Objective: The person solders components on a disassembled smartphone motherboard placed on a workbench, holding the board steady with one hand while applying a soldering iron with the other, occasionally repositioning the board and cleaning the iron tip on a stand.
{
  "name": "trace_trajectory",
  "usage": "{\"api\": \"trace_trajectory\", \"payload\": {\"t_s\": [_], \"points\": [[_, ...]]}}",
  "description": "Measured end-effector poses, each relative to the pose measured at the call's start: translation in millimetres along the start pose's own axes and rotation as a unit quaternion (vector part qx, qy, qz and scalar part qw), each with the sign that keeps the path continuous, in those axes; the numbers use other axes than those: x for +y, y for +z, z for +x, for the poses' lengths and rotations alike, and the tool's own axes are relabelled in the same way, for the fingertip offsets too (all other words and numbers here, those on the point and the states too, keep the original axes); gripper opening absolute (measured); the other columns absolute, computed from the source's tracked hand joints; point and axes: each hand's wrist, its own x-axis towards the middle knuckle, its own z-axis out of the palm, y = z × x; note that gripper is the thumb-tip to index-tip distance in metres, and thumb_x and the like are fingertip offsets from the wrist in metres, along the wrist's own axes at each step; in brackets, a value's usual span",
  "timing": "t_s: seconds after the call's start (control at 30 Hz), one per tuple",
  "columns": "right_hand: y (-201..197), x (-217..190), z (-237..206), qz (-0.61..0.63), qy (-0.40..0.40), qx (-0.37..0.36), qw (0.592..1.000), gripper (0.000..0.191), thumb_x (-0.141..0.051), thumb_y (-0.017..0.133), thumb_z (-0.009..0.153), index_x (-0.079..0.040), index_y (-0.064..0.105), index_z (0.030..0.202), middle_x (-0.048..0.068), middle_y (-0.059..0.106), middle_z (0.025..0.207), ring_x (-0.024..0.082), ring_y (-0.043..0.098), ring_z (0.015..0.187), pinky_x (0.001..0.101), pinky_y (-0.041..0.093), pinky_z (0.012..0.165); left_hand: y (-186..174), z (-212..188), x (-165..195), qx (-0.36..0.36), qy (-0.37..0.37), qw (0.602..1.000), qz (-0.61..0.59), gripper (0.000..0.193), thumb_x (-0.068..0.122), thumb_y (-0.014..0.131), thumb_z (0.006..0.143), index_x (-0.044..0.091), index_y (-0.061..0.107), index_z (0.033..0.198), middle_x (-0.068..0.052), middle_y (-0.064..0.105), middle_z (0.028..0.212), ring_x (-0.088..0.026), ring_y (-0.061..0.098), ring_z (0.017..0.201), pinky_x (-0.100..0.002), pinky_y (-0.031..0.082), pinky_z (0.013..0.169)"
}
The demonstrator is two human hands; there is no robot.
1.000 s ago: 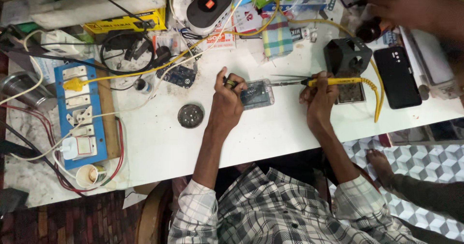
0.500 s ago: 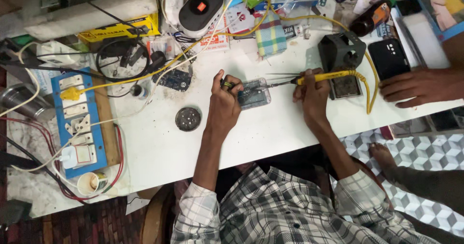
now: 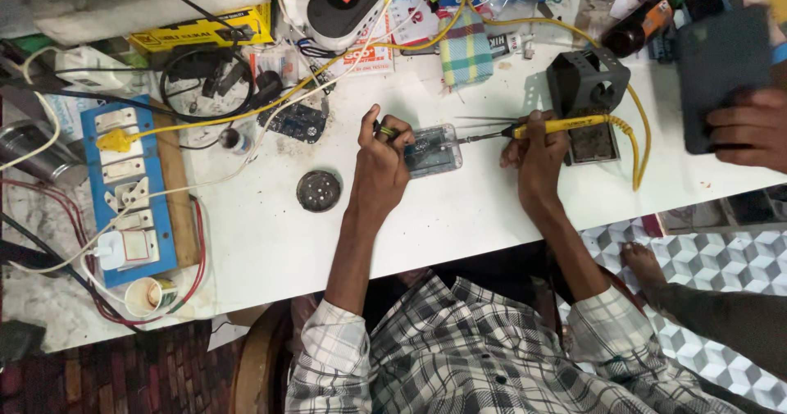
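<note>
- Two hands work over one clear-cased board (image 3: 433, 149) on the white table (image 3: 459, 217).
- My left hand (image 3: 382, 164) pinches a small green-tipped tool (image 3: 384, 131) beside it.
- My right hand (image 3: 537, 147) grips the yellow soldering iron (image 3: 557, 125), tip at the board's edge.

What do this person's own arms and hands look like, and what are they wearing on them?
Both arms are bare from the elbow down, with no gloves, watch or rings that I can make out. The left hand and right hand are uncovered. The shirt is a grey-and-white checked one; its sleeves are rolled up to about the elbows.
</note>
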Motion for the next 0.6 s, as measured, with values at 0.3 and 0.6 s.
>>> {"api": "trace_trajectory", "payload": {"t_s": [0.3,0.6], "points": [[-1.5,-2.2,-1.2,0.014,0.009,0.004,1.0,0.03,-0.03,0.051,0.115,-0.007,0.051,0.096,0.002,0.046,0.058,0.011,0.047,0.045,0.0276,0.043,0.044,-0.5,-0.1,3.4,-0.012,-0.035,0.999,0.015,0.05,-0.009,0.044,0.106,-0.004,0.011,0.143,-0.011,0.064,0.096,-0.027,0.069,0.088,-0.038,0.052,0.1],[0.5,-5.5,-1.6,-0.043,-0.009,-0.01,0.999,0.03,-0.029,0.05,0.115,-0.004,0.053,0.099,0.004,0.051,0.06,0.014,0.055,0.049,0.027,0.043,0.045,-0.7,0.0,3.7,-0.002,0.004,1.0,-0.003,0.061,-0.016,0.04,0.102,0.002,0.005,0.149,-0.012,0.061,0.099,-0.025,0.066,0.088,-0.037,0.055,0.094]]}}
